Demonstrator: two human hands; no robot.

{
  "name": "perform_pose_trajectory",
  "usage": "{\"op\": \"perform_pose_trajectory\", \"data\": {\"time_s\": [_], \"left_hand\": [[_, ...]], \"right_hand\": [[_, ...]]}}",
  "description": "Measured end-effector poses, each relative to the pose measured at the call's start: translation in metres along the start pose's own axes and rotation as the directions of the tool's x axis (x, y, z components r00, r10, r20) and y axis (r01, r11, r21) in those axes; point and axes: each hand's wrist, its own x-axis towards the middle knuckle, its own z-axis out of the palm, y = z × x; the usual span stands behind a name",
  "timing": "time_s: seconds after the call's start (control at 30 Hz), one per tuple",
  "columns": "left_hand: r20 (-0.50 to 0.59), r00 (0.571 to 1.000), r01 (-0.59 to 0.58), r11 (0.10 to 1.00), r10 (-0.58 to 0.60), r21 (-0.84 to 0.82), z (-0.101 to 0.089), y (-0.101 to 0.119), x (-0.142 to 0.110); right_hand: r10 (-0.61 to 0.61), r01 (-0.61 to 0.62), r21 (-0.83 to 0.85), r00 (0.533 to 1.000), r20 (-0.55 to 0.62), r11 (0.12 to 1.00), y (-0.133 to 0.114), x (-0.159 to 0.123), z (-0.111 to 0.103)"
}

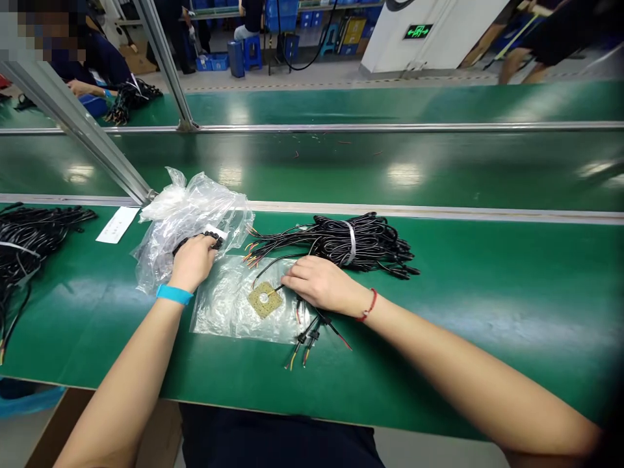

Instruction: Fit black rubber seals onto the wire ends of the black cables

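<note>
My left hand [192, 260], with a blue wristband, reaches into a crumpled clear plastic bag [180, 214] and its fingers close on small black parts [214, 237] there. My right hand [319, 284], a red string at the wrist, rests fingers curled on a flat clear bag [227, 312], pinching a thin black wire beside a small tan square pad [264, 299]. Several short wires with coloured ends [307, 341] stick out from under this hand. A tied bundle of black cables [351, 244] lies just behind it.
The green work surface [487, 305] runs left to right, with a green conveyor belt [390, 169] behind it. Another pile of black cables [29, 240] and a white paper slip [117, 224] lie at left. A slanted metal post [82, 130] rises there. Another person works at far left.
</note>
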Motion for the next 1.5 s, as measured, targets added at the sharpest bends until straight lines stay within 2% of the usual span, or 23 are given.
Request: {"op": "perform_pose_trajectory", "data": {"time_s": [0.23, 0.33, 0.43, 0.5, 0.57, 0.73, 0.8, 0.83, 0.87, 0.93, 1.0, 1.07, 1.13, 1.27, 1.37, 1.5], "left_hand": [[-0.024, 0.999, 0.025, 1.000, -0.025, 0.007, 0.003, 0.010, 0.002], [-0.049, 0.998, 0.046, 0.999, -0.046, -0.007, 0.007, 0.011, -0.002], [-0.144, 0.986, 0.065, 0.989, -0.084, -0.132, 0.004, 0.013, -0.010], [-0.235, 0.967, 0.036, 0.967, -0.097, -0.251, -0.003, 0.015, -0.016], [-0.275, 0.957, -0.008, 0.934, -0.096, -0.356, -0.012, 0.018, -0.022], [-0.160, 0.979, 0.007, 0.809, -0.126, -0.588, -0.029, 0.034, -0.041], [-0.084, 0.994, 0.005, 0.779, -0.074, -0.627, -0.031, 0.048, -0.055], [-0.034, 0.999, -0.024, 0.774, 0.003, -0.632, -0.030, 0.056, -0.064], [0.031, 0.991, -0.084, 0.773, 0.133, -0.629, -0.029, 0.065, -0.073], [0.121, 0.908, -0.256, 0.759, 0.402, -0.599, -0.023, 0.083, -0.091], [0.143, 0.842, -0.392, 0.771, 0.521, -0.502, -0.015, 0.095, -0.106], [0.147, 0.830, -0.455, 0.805, 0.539, -0.380, -0.006, 0.101, -0.113], [0.140, 0.846, -0.460, 0.838, 0.514, -0.294, 0.002, 0.099, -0.113], [0.123, 0.870, -0.437, 0.862, 0.478, -0.259, 0.008, 0.089, -0.102], [0.110, 0.876, -0.430, 0.863, 0.470, -0.265, 0.010, 0.086, -0.094], [0.075, 0.885, -0.425, 0.863, 0.459, -0.272, 0.014, 0.088, -0.091]], "right_hand": [[0.046, -0.047, 0.157, 0.999, 0.013, 0.986, -0.013, -0.007, 0.015], [0.015, -0.024, 0.111, 0.997, 0.082, 0.994, -0.019, -0.005, 0.016], [0.039, -0.044, 0.030, 0.989, 0.140, 0.999, -0.022, -0.002, 0.013], [0.049, -0.053, 0.024, 0.987, 0.156, 0.998, -0.022, 0.000, 0.012], [0.066, -0.076, 0.049, 0.983, 0.174, 0.996, -0.020, 0.001, 0.011], [0.168, -0.198, 0.080, 0.946, 0.279, 0.977, -0.017, 0.001, 0.009], [0.177, -0.206, 0.069, 0.939, 0.295, 0.976, -0.019, 0.003, 0.008], [0.177, -0.205, 0.066, 0.939, 0.296, 0.977, -0.020, 0.004, 0.008], [0.176, -0.204, 0.064, 0.939, 0.297, 0.977, -0.021, 0.005, 0.008], [0.190, -0.216, 0.057, 0.935, 0.299, 0.975, -0.023, 0.007, 0.008], [0.221, -0.247, 0.055, 0.930, 0.294, 0.967, -0.023, 0.008, 0.009], [0.258, -0.285, 0.067, 0.929, 0.266, 0.956, -0.022, 0.008, 0.009], [0.304, -0.331, 0.096, 0.927, 0.221, 0.939, -0.021, 0.007, 0.008], [0.381, -0.403, 0.173, 0.913, 0.146, 0.899, -0.019, 0.006, 0.009], [0.381, -0.396, 0.185, 0.918, 0.112, 0.899, -0.018, 0.008, 0.015], [0.316, -0.324, 0.062, 0.943, 0.104, 0.944, -0.018, 0.012, 0.024]]}}
